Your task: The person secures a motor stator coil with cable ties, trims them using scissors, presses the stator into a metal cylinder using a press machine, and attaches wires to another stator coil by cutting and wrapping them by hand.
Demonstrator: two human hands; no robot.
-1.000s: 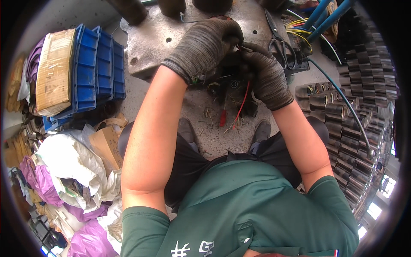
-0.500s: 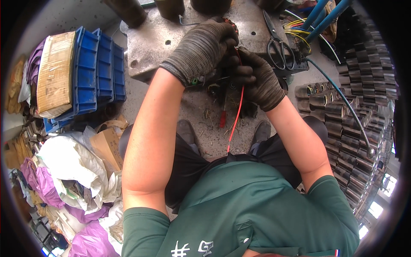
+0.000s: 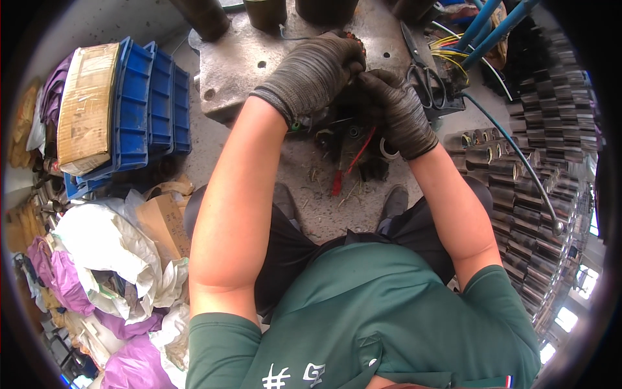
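Note:
Both my hands wear dark grey knit gloves and meet at the near edge of a worn metal plate (image 3: 236, 68). My left hand (image 3: 314, 71) is closed round a part mostly hidden by the glove; only its reddish-and-black coiled edge (image 3: 356, 41) shows past the knuckles. Close beside it, my right hand (image 3: 398, 110) has its fingers bent in a pinch. A thin red wire (image 3: 363, 149) hangs below that hand, its upper end hidden by the fingers. Black-handled scissors (image 3: 426, 83) lie on the plate just right of my right hand.
Dark cylinders (image 3: 265, 14) stand along the plate's far side. Yellow wires (image 3: 450, 48) and blue bars (image 3: 499, 29) are at the back right. Metal tubes (image 3: 505, 188) crowd the right. Blue crates (image 3: 133, 107) and white sacks (image 3: 107, 253) fill the left. A red-handled tool (image 3: 336, 183) is below the plate.
The red wire, which stretched down to my lap, now hangs shorter beneath my right hand. The hands stay together, and the view has shifted slightly.

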